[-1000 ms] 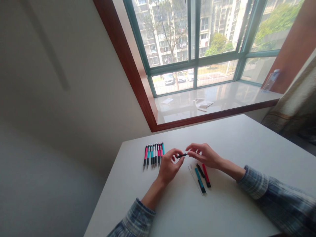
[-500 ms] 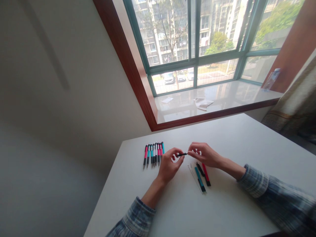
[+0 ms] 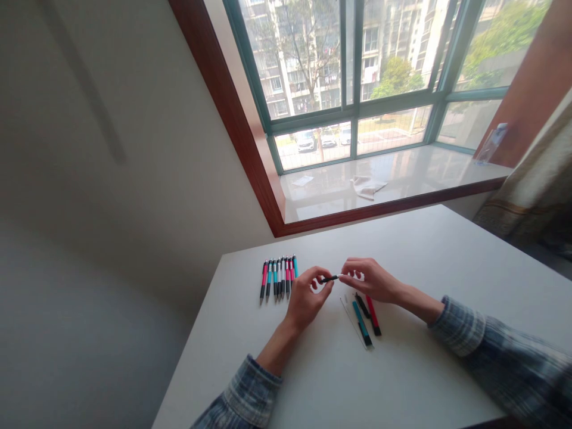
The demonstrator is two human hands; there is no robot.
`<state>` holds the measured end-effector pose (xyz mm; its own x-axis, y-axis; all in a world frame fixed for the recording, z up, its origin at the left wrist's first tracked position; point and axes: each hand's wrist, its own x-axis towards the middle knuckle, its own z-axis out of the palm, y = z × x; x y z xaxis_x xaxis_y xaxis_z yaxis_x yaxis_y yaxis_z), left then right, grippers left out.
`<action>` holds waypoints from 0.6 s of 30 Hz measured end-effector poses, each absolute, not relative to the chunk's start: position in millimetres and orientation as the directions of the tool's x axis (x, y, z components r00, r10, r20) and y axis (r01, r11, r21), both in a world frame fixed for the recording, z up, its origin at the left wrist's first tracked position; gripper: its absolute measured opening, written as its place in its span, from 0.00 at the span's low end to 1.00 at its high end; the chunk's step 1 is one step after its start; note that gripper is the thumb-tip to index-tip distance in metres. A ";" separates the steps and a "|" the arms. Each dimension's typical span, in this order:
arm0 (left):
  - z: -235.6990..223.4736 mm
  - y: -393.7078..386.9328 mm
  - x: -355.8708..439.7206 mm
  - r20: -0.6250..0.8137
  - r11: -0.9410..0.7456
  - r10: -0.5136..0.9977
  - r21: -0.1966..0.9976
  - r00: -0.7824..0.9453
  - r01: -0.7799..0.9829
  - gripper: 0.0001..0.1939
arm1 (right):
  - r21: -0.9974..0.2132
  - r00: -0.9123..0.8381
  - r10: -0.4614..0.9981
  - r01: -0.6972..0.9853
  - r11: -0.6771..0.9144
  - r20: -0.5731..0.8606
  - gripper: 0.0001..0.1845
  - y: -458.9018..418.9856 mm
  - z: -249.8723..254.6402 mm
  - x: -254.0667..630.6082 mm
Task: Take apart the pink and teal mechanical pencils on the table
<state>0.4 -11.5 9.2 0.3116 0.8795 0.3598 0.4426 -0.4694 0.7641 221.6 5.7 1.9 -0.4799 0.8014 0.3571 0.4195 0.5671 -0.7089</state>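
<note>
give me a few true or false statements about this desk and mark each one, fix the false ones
1. The left hand pinches a slim black pen barrel, and the right hand's fingertips are at its other end. True.
2. A tight row of pink, teal and black plastic pens lies to the left of the left hand. True.
3. The red-and-black pen lies on the white windowsill. False: it lies on the white table, near the right hand.
4. A crumpled white cloth hangs from the right hand. False: it lies on the windowsill.
5. Cars are parked outside the window. True.
</note>
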 end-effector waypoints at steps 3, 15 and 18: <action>8.8 -11.4 0.4 0.358 -0.465 0.882 0.764 0.306 0.446 0.03 | -0.706 -0.490 0.799 0.425 0.567 0.348 0.21 6.0 0.8 221.1; 10.2 -11.8 0.1 0.358 -0.474 0.876 0.767 0.324 0.432 0.04 | -0.724 -0.468 0.806 0.403 0.560 0.363 0.15 6.1 2.7 220.7; 10.7 -12.1 0.2 0.355 -0.470 0.877 0.773 0.323 0.426 0.04 | -0.716 -0.474 0.805 0.415 0.561 0.356 0.15 6.1 3.2 220.7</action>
<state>0.2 -12.1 10.7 0.3234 0.8770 0.3554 0.4263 -0.4704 0.7727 220.7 6.1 3.2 -0.4744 0.8052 0.3560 0.4152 0.5612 -0.7160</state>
